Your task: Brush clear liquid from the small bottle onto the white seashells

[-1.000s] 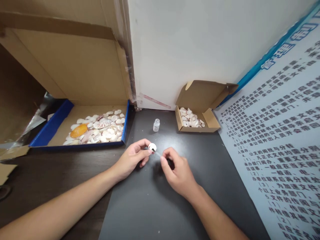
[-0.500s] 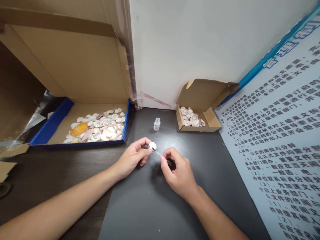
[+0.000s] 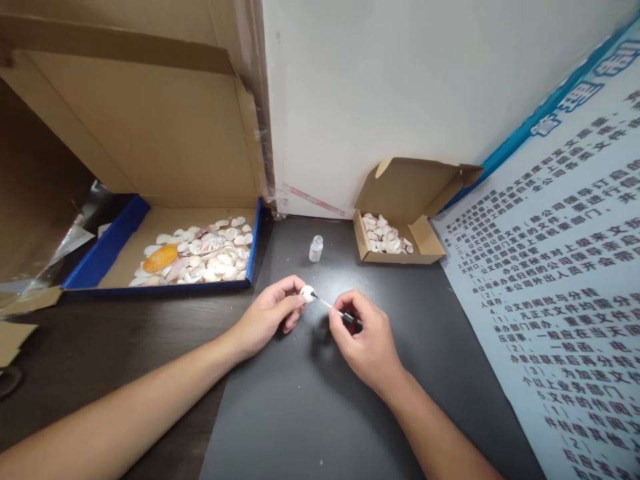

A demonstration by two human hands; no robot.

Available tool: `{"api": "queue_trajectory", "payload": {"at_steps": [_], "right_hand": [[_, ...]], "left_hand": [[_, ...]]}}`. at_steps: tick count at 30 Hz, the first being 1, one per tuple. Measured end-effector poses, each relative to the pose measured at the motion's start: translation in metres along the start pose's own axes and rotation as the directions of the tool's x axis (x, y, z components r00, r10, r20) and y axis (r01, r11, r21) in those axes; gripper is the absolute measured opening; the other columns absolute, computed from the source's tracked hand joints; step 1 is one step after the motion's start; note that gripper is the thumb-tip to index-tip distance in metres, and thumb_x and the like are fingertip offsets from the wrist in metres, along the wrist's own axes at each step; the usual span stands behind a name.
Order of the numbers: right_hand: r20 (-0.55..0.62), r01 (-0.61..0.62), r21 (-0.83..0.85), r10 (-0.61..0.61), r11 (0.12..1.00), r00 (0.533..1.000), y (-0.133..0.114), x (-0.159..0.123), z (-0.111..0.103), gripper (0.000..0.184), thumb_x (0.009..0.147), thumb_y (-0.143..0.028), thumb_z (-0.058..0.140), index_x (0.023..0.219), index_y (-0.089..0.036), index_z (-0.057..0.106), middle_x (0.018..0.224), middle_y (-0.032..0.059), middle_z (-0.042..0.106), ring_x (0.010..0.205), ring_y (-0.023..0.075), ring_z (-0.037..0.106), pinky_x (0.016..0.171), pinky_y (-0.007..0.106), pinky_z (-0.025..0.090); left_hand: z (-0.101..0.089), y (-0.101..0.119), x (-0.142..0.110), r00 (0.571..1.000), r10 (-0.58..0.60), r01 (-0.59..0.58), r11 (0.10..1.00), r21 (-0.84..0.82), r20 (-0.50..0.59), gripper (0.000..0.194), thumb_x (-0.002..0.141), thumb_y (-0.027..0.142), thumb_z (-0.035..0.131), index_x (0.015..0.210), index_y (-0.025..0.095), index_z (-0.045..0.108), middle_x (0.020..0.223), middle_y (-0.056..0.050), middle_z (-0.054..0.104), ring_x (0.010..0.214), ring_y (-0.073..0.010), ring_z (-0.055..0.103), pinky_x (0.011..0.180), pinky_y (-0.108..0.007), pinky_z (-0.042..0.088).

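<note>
Between the thumb and fingers of my left hand (image 3: 277, 308) is a small white seashell (image 3: 307, 293), held above the dark tabletop. My right hand (image 3: 363, 337) pinches the black cap of a thin brush (image 3: 324, 303). The brush's pale stem points left, and its dark tip touches the shell's face or lies just over it. Beyond both hands, a small clear glass bottle (image 3: 316, 249) stands upright with its neck uncapped and a pale label on its side.
To the left, a blue-edged cardboard box (image 3: 254, 247) with raised lid holds many white shells and one orange shell (image 3: 161, 257). A smaller brown box (image 3: 400, 258) of shells stands at back right. A printed poster (image 3: 560, 300) borders the right; a white wall (image 3: 400, 87) rises behind.
My right hand has drawn slightly right, showing more of the black cap. The brush tip has shifted right across the shell. My left hand keeps its hold.
</note>
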State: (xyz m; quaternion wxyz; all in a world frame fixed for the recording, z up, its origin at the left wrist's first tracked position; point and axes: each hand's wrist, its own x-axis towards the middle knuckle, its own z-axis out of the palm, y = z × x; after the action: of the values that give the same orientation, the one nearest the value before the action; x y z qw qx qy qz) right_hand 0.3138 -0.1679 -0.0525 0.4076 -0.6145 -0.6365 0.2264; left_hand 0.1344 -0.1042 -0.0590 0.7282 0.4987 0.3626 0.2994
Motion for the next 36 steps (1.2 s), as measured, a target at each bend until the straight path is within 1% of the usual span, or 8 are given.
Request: {"api": "queue_trajectory", "payload": {"at_steps": [5,9,13,16,20,28,32,36], "right_hand": [[-0.064,-0.026,-0.033,0.024,0.999,0.998,0.0001,0.0011,-0.0017,0.010,0.086,-0.023,0.056,0.078,-0.020,0.052,0.068,-0.0036,0.053,0.053,0.0089,0.044,0.052,0.020,0.037],[-0.006,0.053,-0.010,-0.053,0.999,0.999,-0.0016,0.0011,-0.0036,0.009,0.086,-0.022,0.057,0.078,-0.019,0.054,0.071,-0.0026,0.056,0.057,0.0095,0.048,0.055,0.020,0.039],[-0.097,0.044,0.016,-0.043,0.999,0.994,-0.0041,0.0011,-0.0064,0.009,0.085,-0.021,0.059,0.078,-0.020,0.054,0.068,-0.0031,0.056,0.055,0.0094,0.048,0.053,0.020,0.039],[-0.049,0.076,0.040,-0.074,0.996,0.996,-0.0055,0.0016,-0.0076,0.008,0.085,-0.021,0.059,0.077,-0.020,0.056,0.068,-0.0030,0.057,0.055,0.0096,0.048,0.052,0.019,0.040],[-0.094,0.019,0.010,-0.018,1.000,0.995,-0.0051,0.0018,-0.0070,0.007,0.084,-0.020,0.059,0.078,-0.020,0.055,0.069,-0.0025,0.058,0.055,0.0097,0.049,0.053,0.020,0.042],[-0.124,0.041,0.031,-0.037,0.999,0.992,-0.0070,0.0005,-0.0048,0.008,0.083,-0.018,0.058,0.077,-0.020,0.053,0.067,-0.0030,0.056,0.054,0.0092,0.048,0.052,0.019,0.042],[-0.037,0.106,0.070,-0.104,0.992,0.994,-0.0093,-0.0012,-0.0056,0.009,0.083,-0.018,0.058,0.076,-0.020,0.053,0.065,-0.0039,0.054,0.053,0.0086,0.048,0.050,0.018,0.040],[-0.134,0.035,0.063,-0.026,0.997,0.991,-0.0096,-0.0018,-0.0071,0.009,0.082,-0.018,0.058,0.077,-0.020,0.051,0.063,-0.0051,0.051,0.049,0.0076,0.044,0.047,0.018,0.039]], "left_hand": [[-0.0010,-0.0016,0.0000,1.000,-0.002,0.002,1.000,0.001,0.004,0.019,0.088,0.033,0.056,0.085,0.016,0.051,0.054,0.007,0.045,0.044,-0.0031,0.035,0.047,-0.016,0.032],[-0.0005,-0.0017,0.0004,1.000,0.019,-0.019,1.000,0.006,0.013,0.018,0.088,0.033,0.056,0.086,0.016,0.050,0.052,0.008,0.043,0.043,-0.0034,0.034,0.046,-0.016,0.031],[-0.0011,-0.0017,0.0008,0.999,0.043,-0.043,0.999,0.028,0.023,0.018,0.086,0.032,0.058,0.088,0.017,0.049,0.050,0.009,0.041,0.043,-0.0039,0.033,0.046,-0.017,0.029],[-0.0020,-0.0021,0.0001,0.998,0.047,-0.048,0.998,0.042,0.041,0.020,0.086,0.033,0.059,0.089,0.017,0.049,0.052,0.009,0.041,0.044,-0.0040,0.033,0.047,-0.017,0.028],[-0.0015,-0.0019,-0.0010,0.998,0.047,-0.049,0.997,0.055,0.035,0.021,0.085,0.033,0.061,0.089,0.017,0.048,0.052,0.010,0.040,0.045,-0.0040,0.033,0.047,-0.018,0.028],[0.0005,0.0011,-0.0023,0.997,0.036,-0.044,0.993,0.107,0.073,0.027,0.086,0.040,0.061,0.089,0.017,0.049,0.059,0.008,0.040,0.048,-0.0044,0.033,0.048,-0.018,0.026],[0.0023,0.0021,-0.0040,0.994,0.036,-0.050,0.990,0.131,0.107,0.030,0.087,0.043,0.062,0.092,0.016,0.051,0.068,0.006,0.043,0.051,-0.0041,0.034,0.049,-0.019,0.027],[0.0038,0.0033,-0.0055,0.993,0.046,-0.063,0.984,0.167,0.104,0.029,0.088,0.043,0.061,0.092,0.016,0.052,0.068,0.006,0.043,0.053,-0.0043,0.034,0.051,-0.019,0.027]]}}
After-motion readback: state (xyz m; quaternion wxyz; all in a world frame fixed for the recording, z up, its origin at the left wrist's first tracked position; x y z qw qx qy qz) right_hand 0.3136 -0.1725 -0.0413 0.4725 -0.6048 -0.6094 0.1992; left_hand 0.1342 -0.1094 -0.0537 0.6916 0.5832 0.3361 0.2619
